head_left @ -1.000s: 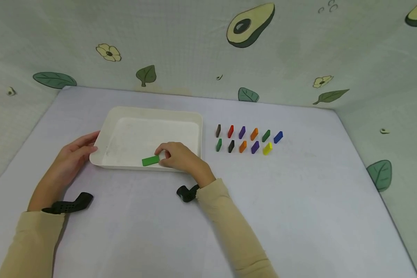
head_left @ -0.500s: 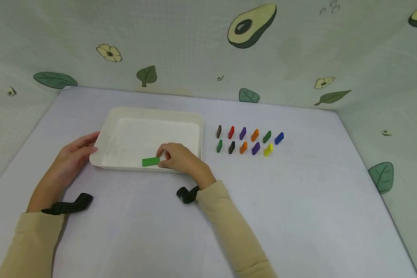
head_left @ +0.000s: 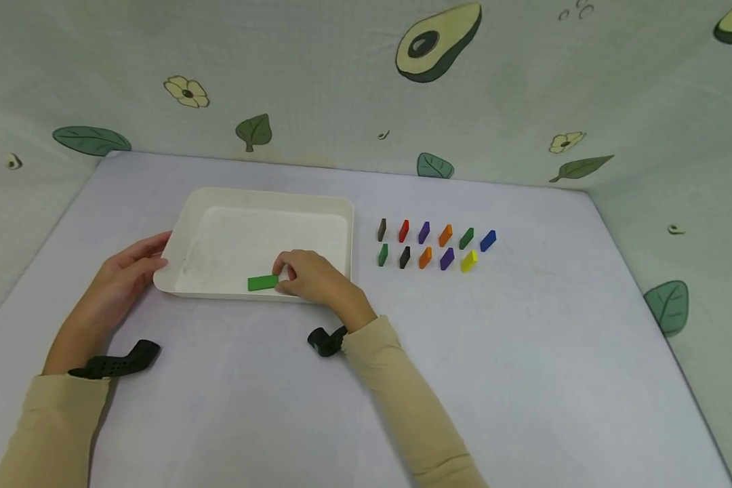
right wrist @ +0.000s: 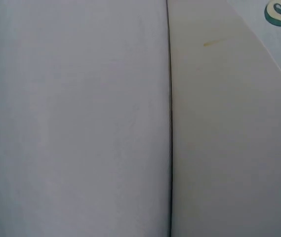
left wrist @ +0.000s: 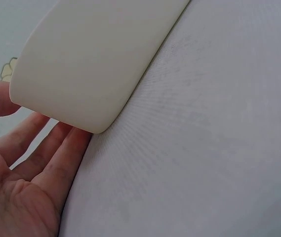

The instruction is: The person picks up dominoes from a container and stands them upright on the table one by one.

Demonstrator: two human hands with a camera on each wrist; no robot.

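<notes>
In the head view a shallow white tray (head_left: pixel 244 234) lies on the table. My left hand (head_left: pixel 122 278) holds its left front corner; in the left wrist view the thumb is at the rim and the fingers (left wrist: pixel 63 153) lie against the outer wall, their tips hidden. Inside the tray, near its front wall, my right hand (head_left: pixel 314 276) pinches the right end of a green domino block (head_left: pixel 262 282) between thumb and index finger. The other fingers are curled in. Only the tray's outer wall (right wrist: pixel 229 138) and the tabletop appear in the right wrist view; the right hand is outside it.
Right of the tray, small domino blocks stand upright in two rows, among them a red (head_left: pixel 404 231), a blue (head_left: pixel 488 240), a black (head_left: pixel 405 257) and a yellow one (head_left: pixel 469 261). A printed cloth (head_left: pixel 329 81) hangs behind the white table (head_left: pixel 524 379).
The green domino block has turned slightly, its left end coming a little lower against its right end. Both hands stay almost where they were; the head view has shifted a little.
</notes>
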